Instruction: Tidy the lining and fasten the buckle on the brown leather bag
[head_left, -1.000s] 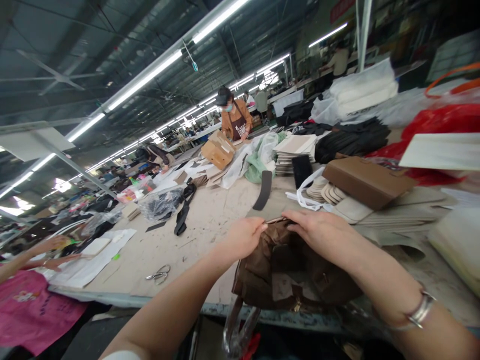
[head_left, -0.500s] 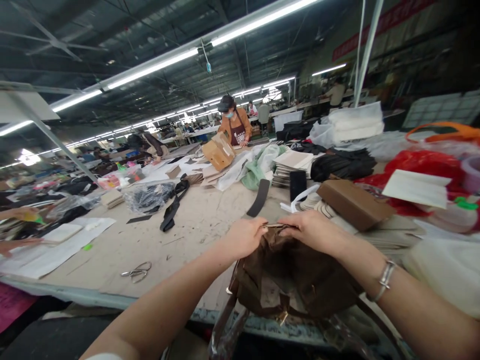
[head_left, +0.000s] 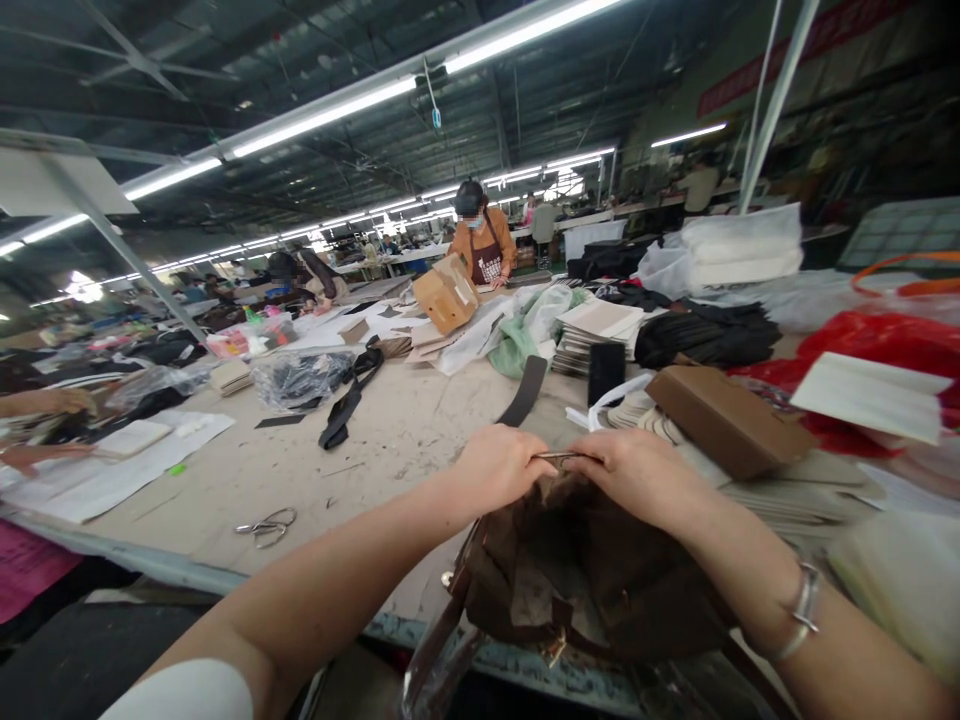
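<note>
Head view, left to right: scissors point(head_left: 267, 524) flat on the table point(head_left: 390, 440); clear plastic bag point(head_left: 300, 378) farther back, stuffed with dark pieces. Left hand point(head_left: 499, 467) curled shut, pinching the top edge of the brown bag point(head_left: 585, 580) at the near table edge; right hand point(head_left: 637, 475) pinching the same edge alongside. Mouth open, pale scraps inside. Brown box point(head_left: 724, 420) shut, just right.

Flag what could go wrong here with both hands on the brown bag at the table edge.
1. The brown bag overhangs the table edge; if either grip loosens it may slide off.
2. The left hand and right hand pinch its top edge close together, so fingers could get nipped.
</note>
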